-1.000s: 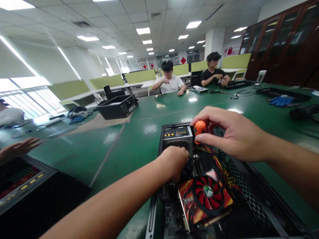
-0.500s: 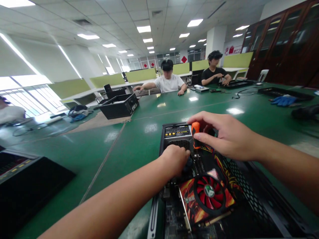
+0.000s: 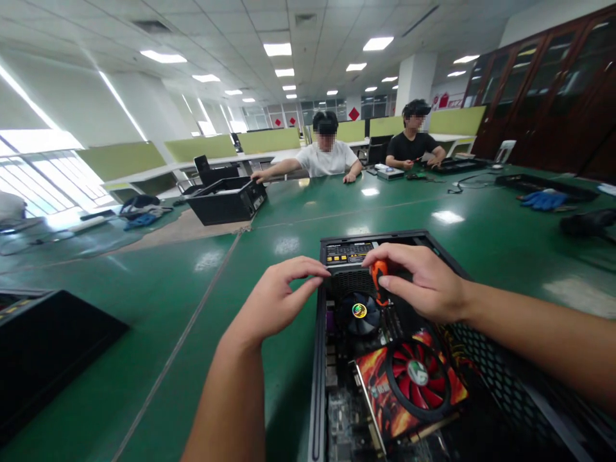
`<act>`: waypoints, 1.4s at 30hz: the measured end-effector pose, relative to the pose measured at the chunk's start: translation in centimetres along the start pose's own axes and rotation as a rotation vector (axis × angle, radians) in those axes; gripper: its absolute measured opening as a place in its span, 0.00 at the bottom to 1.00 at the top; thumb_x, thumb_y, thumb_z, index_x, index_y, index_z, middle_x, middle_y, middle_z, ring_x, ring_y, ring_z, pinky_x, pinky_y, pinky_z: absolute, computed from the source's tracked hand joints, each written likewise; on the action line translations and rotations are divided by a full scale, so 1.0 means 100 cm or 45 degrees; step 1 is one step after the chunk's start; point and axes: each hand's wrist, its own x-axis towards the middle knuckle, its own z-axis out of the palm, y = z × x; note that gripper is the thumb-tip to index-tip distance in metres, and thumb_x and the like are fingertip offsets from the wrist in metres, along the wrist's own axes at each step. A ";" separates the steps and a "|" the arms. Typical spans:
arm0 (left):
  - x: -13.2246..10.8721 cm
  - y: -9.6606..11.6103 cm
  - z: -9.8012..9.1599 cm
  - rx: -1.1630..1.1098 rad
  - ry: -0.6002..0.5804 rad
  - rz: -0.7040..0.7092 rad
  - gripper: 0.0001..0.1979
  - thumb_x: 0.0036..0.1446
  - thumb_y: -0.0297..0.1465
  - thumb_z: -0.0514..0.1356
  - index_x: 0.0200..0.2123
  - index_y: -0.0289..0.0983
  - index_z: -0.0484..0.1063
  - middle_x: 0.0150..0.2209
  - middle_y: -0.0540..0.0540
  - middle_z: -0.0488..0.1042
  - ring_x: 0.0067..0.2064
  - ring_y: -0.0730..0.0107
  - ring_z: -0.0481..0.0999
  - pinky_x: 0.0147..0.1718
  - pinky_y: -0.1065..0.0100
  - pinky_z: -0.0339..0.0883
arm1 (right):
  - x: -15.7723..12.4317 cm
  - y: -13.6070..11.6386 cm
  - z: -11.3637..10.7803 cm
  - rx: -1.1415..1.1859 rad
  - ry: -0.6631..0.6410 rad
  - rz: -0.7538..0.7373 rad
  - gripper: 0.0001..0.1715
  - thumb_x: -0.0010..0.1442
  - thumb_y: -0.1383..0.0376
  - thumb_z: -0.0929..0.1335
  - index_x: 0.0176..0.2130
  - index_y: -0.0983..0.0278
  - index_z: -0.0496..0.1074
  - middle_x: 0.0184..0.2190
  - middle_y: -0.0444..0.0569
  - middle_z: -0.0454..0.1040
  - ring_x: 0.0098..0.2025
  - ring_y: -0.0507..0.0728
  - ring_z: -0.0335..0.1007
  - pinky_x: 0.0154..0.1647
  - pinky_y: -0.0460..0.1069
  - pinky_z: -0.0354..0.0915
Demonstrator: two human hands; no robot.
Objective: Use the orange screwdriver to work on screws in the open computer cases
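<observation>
An open black computer case (image 3: 317,359) lies in front of me, holding a power supply (image 3: 350,252), a dark round cooler fan (image 3: 359,312) and a red-and-black graphics card (image 3: 409,378). My right hand (image 3: 423,282) grips the orange and black screwdriver (image 3: 380,281), which stands nearly upright beside the cooler fan; its tip is hard to make out. At the case's left edge, near the power supply, my left hand (image 3: 283,295) hovers with thumb and fingers apart and nothing between them.
Another black case (image 3: 226,202) stands across the green table (image 3: 231,308), with a person's hand on its edge. A dark panel or case (image 3: 58,353) is at the left. Two people sit opposite. Blue gloves (image 3: 543,200) lie at the right.
My left hand has lifted out of the case and moved left, opening and uncovering the cooler fan. My right hand still holds the screwdriver, now slightly lower in view.
</observation>
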 end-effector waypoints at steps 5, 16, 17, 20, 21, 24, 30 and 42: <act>0.009 -0.016 0.020 -0.263 0.071 0.045 0.08 0.62 0.29 0.62 0.41 0.39 0.82 0.43 0.44 0.83 0.45 0.61 0.81 0.48 0.62 0.72 | 0.001 0.002 0.002 -0.058 -0.081 0.023 0.15 0.63 0.70 0.64 0.50 0.67 0.71 0.44 0.52 0.76 0.45 0.57 0.72 0.47 0.51 0.65; 0.012 -0.022 0.032 -0.152 0.058 -0.020 0.07 0.56 0.27 0.66 0.39 0.39 0.81 0.39 0.48 0.83 0.41 0.65 0.81 0.44 0.65 0.71 | 0.002 0.004 0.002 -0.056 -0.161 0.032 0.15 0.65 0.71 0.64 0.51 0.66 0.69 0.43 0.48 0.74 0.43 0.54 0.69 0.46 0.49 0.64; 0.012 -0.022 0.032 -0.149 0.057 -0.019 0.07 0.56 0.27 0.66 0.39 0.39 0.81 0.39 0.48 0.83 0.41 0.65 0.81 0.44 0.65 0.71 | 0.002 0.004 0.002 -0.052 -0.177 0.026 0.15 0.65 0.71 0.64 0.51 0.65 0.69 0.42 0.48 0.74 0.42 0.54 0.69 0.45 0.49 0.64; 0.012 -0.022 0.031 -0.142 0.054 -0.014 0.07 0.57 0.27 0.65 0.39 0.39 0.81 0.39 0.48 0.83 0.41 0.66 0.81 0.45 0.65 0.70 | 0.001 0.004 0.002 -0.054 -0.199 0.021 0.15 0.65 0.71 0.64 0.51 0.65 0.69 0.42 0.47 0.73 0.42 0.54 0.68 0.45 0.49 0.63; 0.012 -0.022 0.031 -0.142 0.052 -0.012 0.07 0.57 0.27 0.65 0.39 0.39 0.80 0.39 0.48 0.83 0.41 0.66 0.81 0.45 0.65 0.70 | 0.001 0.003 0.002 -0.052 -0.201 0.023 0.15 0.65 0.71 0.64 0.51 0.65 0.69 0.42 0.48 0.73 0.42 0.54 0.68 0.45 0.49 0.63; 0.012 -0.023 0.031 -0.147 0.050 0.000 0.06 0.57 0.27 0.65 0.39 0.39 0.80 0.39 0.48 0.83 0.41 0.66 0.81 0.45 0.66 0.70 | 0.001 0.002 0.001 -0.029 -0.220 0.024 0.15 0.65 0.71 0.64 0.51 0.65 0.69 0.42 0.48 0.73 0.42 0.54 0.68 0.44 0.49 0.63; 0.012 -0.025 0.031 -0.167 0.065 0.014 0.05 0.57 0.29 0.66 0.38 0.39 0.81 0.38 0.47 0.83 0.41 0.64 0.81 0.45 0.64 0.71 | 0.002 -0.003 -0.001 -0.108 -0.216 0.072 0.10 0.61 0.68 0.69 0.44 0.64 0.70 0.36 0.47 0.74 0.35 0.54 0.68 0.37 0.49 0.64; 0.009 -0.033 0.036 -0.233 0.111 0.052 0.04 0.57 0.29 0.67 0.38 0.38 0.80 0.37 0.46 0.82 0.41 0.64 0.81 0.46 0.63 0.70 | 0.004 -0.010 -0.011 -0.167 -0.347 0.161 0.14 0.63 0.67 0.69 0.50 0.63 0.73 0.42 0.49 0.78 0.39 0.56 0.73 0.40 0.51 0.66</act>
